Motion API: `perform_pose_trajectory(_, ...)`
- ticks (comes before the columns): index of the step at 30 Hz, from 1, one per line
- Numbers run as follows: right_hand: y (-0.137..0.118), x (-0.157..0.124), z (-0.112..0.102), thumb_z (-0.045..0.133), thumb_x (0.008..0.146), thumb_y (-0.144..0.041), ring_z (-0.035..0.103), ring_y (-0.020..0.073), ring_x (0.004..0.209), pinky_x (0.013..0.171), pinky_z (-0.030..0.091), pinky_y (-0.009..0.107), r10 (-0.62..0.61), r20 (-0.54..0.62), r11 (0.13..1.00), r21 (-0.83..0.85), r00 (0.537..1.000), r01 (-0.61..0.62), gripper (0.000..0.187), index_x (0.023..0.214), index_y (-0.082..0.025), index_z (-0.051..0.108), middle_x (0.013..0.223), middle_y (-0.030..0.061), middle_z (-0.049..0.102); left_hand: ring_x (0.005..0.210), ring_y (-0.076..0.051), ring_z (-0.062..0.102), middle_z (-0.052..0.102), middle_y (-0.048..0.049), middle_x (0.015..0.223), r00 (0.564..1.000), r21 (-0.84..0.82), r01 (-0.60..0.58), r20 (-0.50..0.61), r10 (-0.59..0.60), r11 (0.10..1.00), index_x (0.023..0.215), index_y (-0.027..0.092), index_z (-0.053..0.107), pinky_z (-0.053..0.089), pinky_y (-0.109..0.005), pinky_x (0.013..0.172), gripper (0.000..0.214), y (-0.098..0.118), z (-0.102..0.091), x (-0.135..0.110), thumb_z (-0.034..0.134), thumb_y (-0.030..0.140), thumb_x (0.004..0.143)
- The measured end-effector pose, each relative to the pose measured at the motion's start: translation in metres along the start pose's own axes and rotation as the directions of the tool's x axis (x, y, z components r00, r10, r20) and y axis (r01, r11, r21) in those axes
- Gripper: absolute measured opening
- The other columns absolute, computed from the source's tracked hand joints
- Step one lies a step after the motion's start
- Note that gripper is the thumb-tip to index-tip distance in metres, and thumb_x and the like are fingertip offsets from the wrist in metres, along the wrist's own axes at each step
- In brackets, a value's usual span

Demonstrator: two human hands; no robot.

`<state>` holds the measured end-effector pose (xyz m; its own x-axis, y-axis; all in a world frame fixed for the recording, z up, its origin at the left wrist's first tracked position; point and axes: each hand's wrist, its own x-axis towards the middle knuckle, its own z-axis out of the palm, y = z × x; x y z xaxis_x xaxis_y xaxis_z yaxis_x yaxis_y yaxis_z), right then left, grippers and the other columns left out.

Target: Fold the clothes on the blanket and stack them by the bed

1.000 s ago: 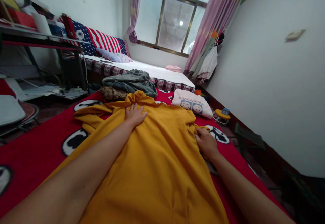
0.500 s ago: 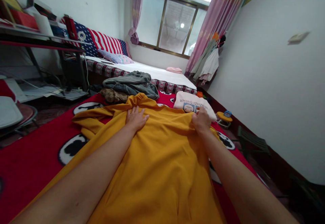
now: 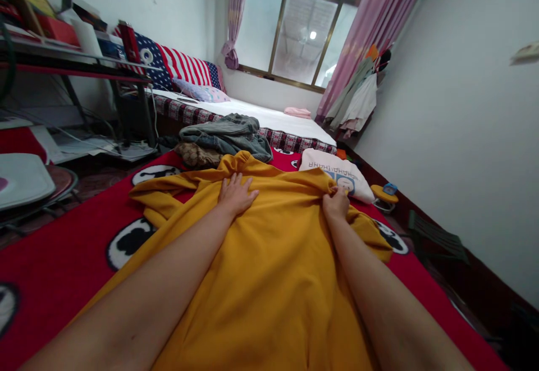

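Note:
A long mustard-yellow garment with sleeves (image 3: pixel 269 247) lies spread over a red blanket (image 3: pixel 80 247) with black-and-white patches. My left hand (image 3: pixel 237 194) rests flat on its upper part, fingers spread. At the garment's right shoulder, my right hand (image 3: pixel 337 202) is closed on the cloth and pinches its edge. One sleeve stretches out to the left; the other lies bunched beyond my right wrist. Part of the garment is hidden under my forearms.
Beyond the garment lie a heap of grey-green clothes (image 3: pixel 227 135) and a folded pale pink top (image 3: pixel 328 163). A bed with a white sheet (image 3: pixel 269 114) stands by the window. At left are a cluttered desk (image 3: pixel 84 68) and a white-topped stool (image 3: pixel 25 180).
My right hand has drawn the garment's right shoulder slightly toward me, and the right sleeve now shows on the blanket. My left hand stays flat on the cloth. The view has turned slightly left.

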<state>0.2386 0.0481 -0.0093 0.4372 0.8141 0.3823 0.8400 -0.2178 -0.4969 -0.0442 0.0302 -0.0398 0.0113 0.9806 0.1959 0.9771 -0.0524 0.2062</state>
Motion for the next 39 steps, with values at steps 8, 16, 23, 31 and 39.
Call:
perform_pose_trajectory(8, 0.001, -0.029, 0.014, 0.043, 0.083, -0.02, 0.062, 0.0245, 0.099, 0.089, 0.045, 0.032, -0.22, -0.063, 0.955, 0.189, 0.973, 0.228, 0.042, 0.124, -0.014, 0.05, 0.106, 0.0113, 0.067, 0.145, -0.025, 0.024, 0.037, -0.0085, 0.153, 0.958, -0.073, -0.263, -0.14, 0.251, 0.962, 0.136, 0.022, 0.052, 0.024, -0.045, 0.116, 0.048, 0.009, 0.001, 0.003, 0.038, 0.039, 0.093)
perform_pose_trajectory(16, 0.003, -0.026, 0.016, 0.044, 0.087, -0.022, 0.057, 0.0223, 0.103, 0.096, 0.041, 0.031, -0.492, -0.039, 0.853, 0.178, 0.87, 0.491, 0.026, 0.092, -0.016, 0.069, 0.104, 0.0106, 0.066, 0.146, -0.024, 0.021, 0.024, -0.0096, 0.159, 0.936, -0.182, -0.28, 0.165, 0.31, 0.942, 0.153, 0.021, 0.024, 0.018, -0.039, 0.118, 0.066, 0.02, -0.001, 0.056, 0.02, 0.054, 0.097)
perform_pose_trajectory(23, 0.0, -0.026, 0.02, 0.047, 0.091, -0.043, 0.043, 0.0259, 0.127, 0.105, 0.035, 0.038, -0.479, 0.105, 0.874, -0.033, 0.871, 0.485, 0.043, 0.126, -0.024, 0.063, 0.143, 0.0062, 0.05, 0.147, -0.028, 0.015, 0.017, -0.0074, 0.161, 0.956, -0.048, -0.15, 0.246, 0.157, 0.988, 0.153, 0.021, 0.024, 0.014, -0.042, 0.119, 0.067, 0.023, 0.005, 0.09, 0.022, 0.055, 0.095)
perform_pose_trajectory(31, -0.011, -0.027, 0.025, 0.028, 0.096, -0.056, 0.034, 0.0311, 0.139, 0.111, 0.022, 0.053, -0.308, 0.406, 0.861, -0.266, 0.861, 0.433, 0.062, 0.149, -0.025, 0.035, 0.157, 0.0136, 0.029, 0.147, -0.036, 0.003, 0.006, -0.0106, 0.162, 0.907, -0.012, -0.13, 0.403, 0.124, 0.991, 0.154, 0.024, 0.02, 0.012, -0.052, 0.118, 0.081, 0.035, -0.016, 0.064, 0.03, 0.07, 0.088)
perform_pose_trajectory(39, -0.021, -0.027, 0.022, 0.022, 0.099, -0.048, 0.025, 0.0301, 0.144, 0.114, 0.016, 0.056, -0.226, 0.455, 0.883, -0.277, 0.861, 0.378, 0.059, 0.152, -0.023, 0.028, 0.16, 0.0126, 0.02, 0.148, -0.035, 0.001, 0.005, -0.0098, 0.162, 0.917, -0.074, -0.283, 0.273, 0.292, 0.956, 0.153, 0.032, 0.02, 0.002, -0.065, 0.113, 0.086, 0.029, -0.017, -0.037, 0.02, 0.081, 0.083)
